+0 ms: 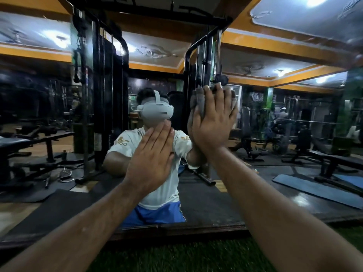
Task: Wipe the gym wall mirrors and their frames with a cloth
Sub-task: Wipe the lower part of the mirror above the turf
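A large wall mirror fills the view and reflects the gym and the person with a headset. Its dark lower frame runs along the bottom, just above the floor. My right hand lies flat against the glass at head height and presses a grey cloth onto it; the cloth bulges out to the left of the fingers and at their tips. My left hand rests flat on the mirror lower and to the left, fingers together, holding nothing.
Green artificial turf covers the floor below the frame. In the reflection stand a black cable machine, weight benches and blue mats. Orange beams cross the ceiling.
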Tool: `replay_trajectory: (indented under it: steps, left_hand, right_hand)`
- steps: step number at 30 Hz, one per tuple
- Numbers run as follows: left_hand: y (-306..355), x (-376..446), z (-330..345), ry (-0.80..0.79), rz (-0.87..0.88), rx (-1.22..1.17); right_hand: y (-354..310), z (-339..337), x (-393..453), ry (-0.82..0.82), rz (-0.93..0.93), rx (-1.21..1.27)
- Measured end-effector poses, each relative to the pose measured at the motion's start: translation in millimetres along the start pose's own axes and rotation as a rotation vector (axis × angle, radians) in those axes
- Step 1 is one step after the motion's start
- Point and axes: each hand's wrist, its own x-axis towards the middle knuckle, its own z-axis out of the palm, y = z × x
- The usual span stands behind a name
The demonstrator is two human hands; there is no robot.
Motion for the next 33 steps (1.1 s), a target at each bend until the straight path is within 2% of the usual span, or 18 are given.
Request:
replay_trajectory:
  steps: [1,2,4,6,8,9,10,13,14,16,18,20,22,25,26,27,31,33]
  left_hand:
    - [-4,1,-2,0.028,0.001,-0.017]
    - [-7,1,-4,0.063,-0.022,-0.039]
    - [-12,0,-6,0.097,-0.121,-0.076]
    - [-10,-3,-5,0.054,-0.154,-0.061]
    - [-5,-8,0,0.017,-0.136,-0.036]
    - [-4,-9,1,0.011,-0.136,-0.031]
    - [-4,-10,2,0.012,-0.132,-0.026]
    - [-6,-11,3,0.042,-0.114,-0.023]
    - [-5,-11,3,0.045,-0.122,-0.029]
    - [-2,-11,5,0.037,-0.140,-0.049]
    - [-1,-12,4,0.027,-0.145,-0.066]
    - [0,-14,4,0.024,-0.140,-0.074]
    - [1,-20,5,0.024,-0.139,-0.088]
    - [5,-44,9,0.021,-0.132,-0.066]
    - [7,-55,12,0.012,-0.127,-0.057]
    - [8,-66,14,0.000,-0.124,-0.059]
    - [13,-90,22,-0.046,-0.109,-0.064]
    - [12,-91,24,-0.052,-0.100,-0.063]
  right_hand:
    - [-14,3,1,0.005,0.002,0.021]
    - [-22,5,-4,-0.009,-0.074,0.034]
    - [-20,4,-25,-0.088,-0.315,0.031]
    - [-1,-6,-44,-0.166,-0.538,0.025]
    - [20,-12,-48,-0.185,-0.665,-0.012]
    - [27,-14,-43,-0.180,-0.634,-0.029]
    - [31,-13,-37,-0.150,-0.517,-0.023]
    - [3,-6,-32,-0.027,0.003,0.029]
    - [-10,-4,-41,-0.024,0.046,0.039]
    - [-20,0,-73,-0.090,-0.132,0.036]
    - [-3,-9,-92,-0.158,-0.422,0.034]
    - [23,-17,-88,-0.167,-0.576,0.012]
    - [36,-17,-81,-0.128,-0.471,-0.025]
    - [16,-12,-95,-0.035,-0.014,0.008]
    - [5,-9,-110,-0.031,0.050,0.015]
    - [-4,-8,-128,-0.052,0.022,0.014]
    - [16,-18,-164,-0.199,-0.456,-0.011]
    - [38,-21,-154,-0.224,-0.534,-0.047]
